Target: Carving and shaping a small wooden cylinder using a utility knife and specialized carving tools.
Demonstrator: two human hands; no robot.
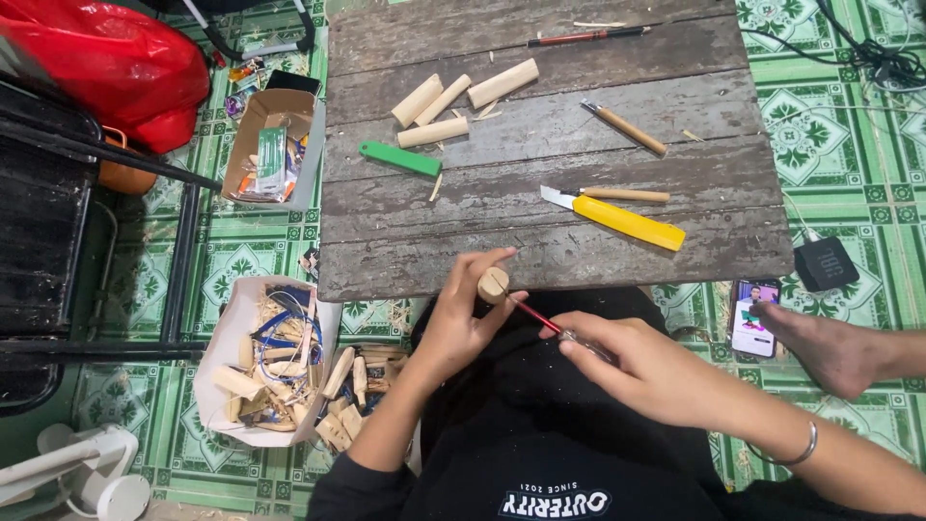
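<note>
My left hand (461, 318) grips a short round wooden piece (493, 284) at the near edge of a weathered wooden board (540, 241). In my right hand (637, 362) is a thin red-handled carving tool (536, 318) whose tip touches the end face of the piece. On the board lie several more wooden cylinders (453, 101), a green-handled tool (400, 159), a yellow utility knife (617, 219), two wooden-handled tools (625, 129) and a red and black pencil (588, 37).
A white bag (262, 362) of wood scraps and blue cord sits at the left on the green tiled floor, next to loose blocks (352, 391). A cardboard box (272, 145), a red bag (111, 63), a phone (754, 316), a black speaker (826, 262) and my bare foot (830, 347) surround the board.
</note>
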